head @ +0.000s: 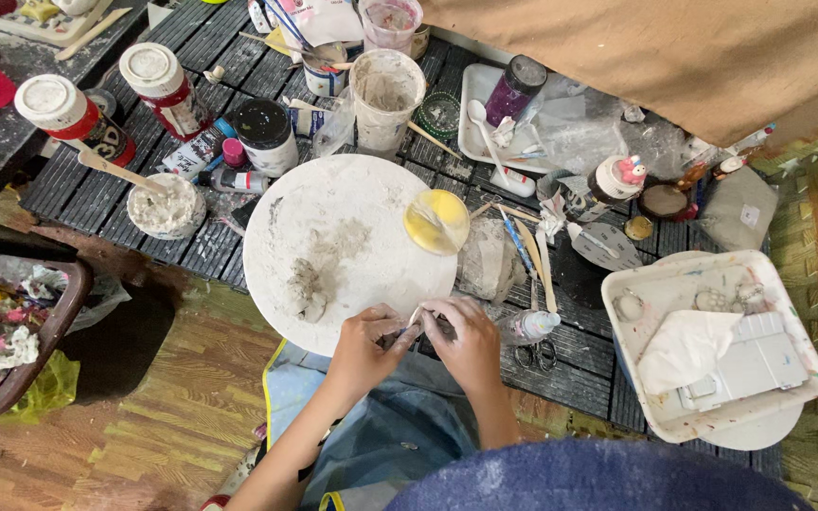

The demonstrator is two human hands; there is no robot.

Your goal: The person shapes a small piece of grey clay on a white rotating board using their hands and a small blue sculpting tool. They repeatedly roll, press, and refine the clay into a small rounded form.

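Fingers (400,326) of both hands are pinched narrow around a small pale lump (416,318), the left hand (364,343) and right hand (466,339) being met just over the near rim of the round white board (333,203), presumably so crumbs are caught there, with the yellow dish (437,221) kept near.

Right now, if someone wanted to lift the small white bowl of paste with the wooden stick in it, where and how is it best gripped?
Probably by the rim of the white bowl, from above, fingers over its near and right edge. The wooden stick leans out over the far left rim, and the bottles crowd that side. The stick looks loose, a poor handle. Both the left hand and right hand are busy.
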